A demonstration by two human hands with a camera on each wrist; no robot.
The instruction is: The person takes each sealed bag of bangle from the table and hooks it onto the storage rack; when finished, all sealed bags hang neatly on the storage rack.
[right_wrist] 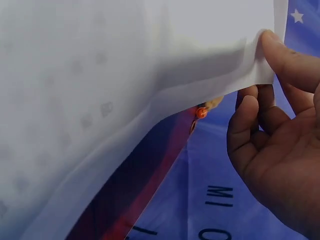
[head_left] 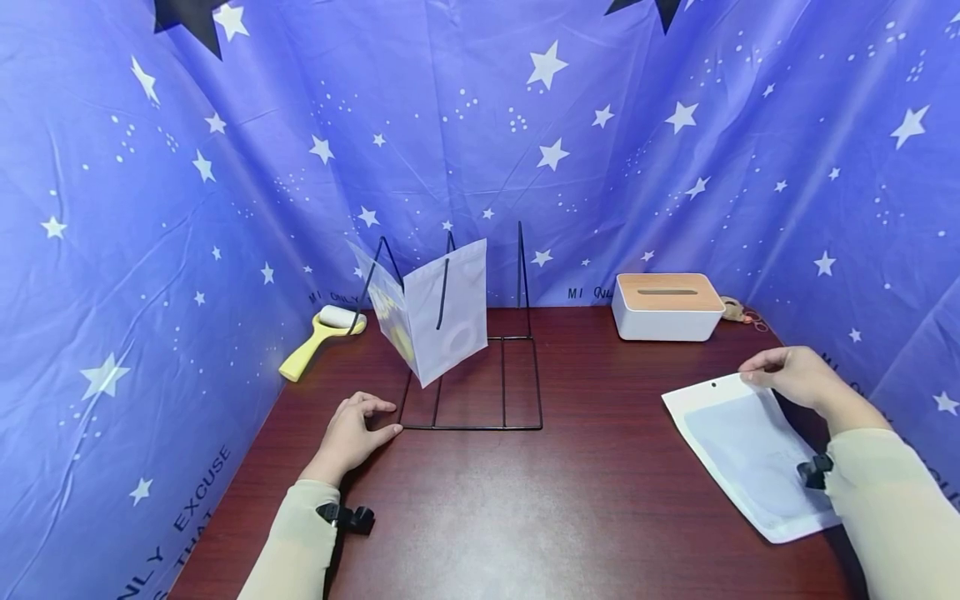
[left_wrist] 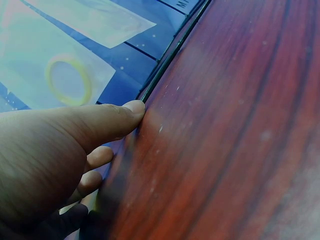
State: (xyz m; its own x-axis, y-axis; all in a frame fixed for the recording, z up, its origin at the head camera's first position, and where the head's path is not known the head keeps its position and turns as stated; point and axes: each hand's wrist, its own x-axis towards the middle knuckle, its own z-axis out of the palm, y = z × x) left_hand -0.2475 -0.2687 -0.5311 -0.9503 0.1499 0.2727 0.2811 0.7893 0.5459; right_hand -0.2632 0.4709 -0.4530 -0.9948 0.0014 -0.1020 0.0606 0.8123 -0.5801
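A black wire rack (head_left: 504, 383) stands mid-table, its uprights pointing up. A pale, V-shaped folder-like piece (head_left: 453, 308) with yellow print leans among its wires; a yellow ring shows on a pale sheet (left_wrist: 30, 55) in the left wrist view. My left hand (head_left: 354, 433) touches the rack's front left corner with its thumb, the other fingers spread apart beside the side wire. At the right, my right hand (head_left: 802, 383) pinches the upper corner of a flat white bag (head_left: 738, 442) with a small punched hole. Thumb and finger grip the bag's edge (right_wrist: 225, 82) in the right wrist view.
A yellow-handled lint roller (head_left: 318, 342) lies left of the rack. At the back right stands a white tissue box (head_left: 667, 323) with a wooden lid, a small tan object (head_left: 733, 310) with red cord beside it. Blue star-printed curtains (head_left: 450, 108) enclose the table (head_left: 525, 517).
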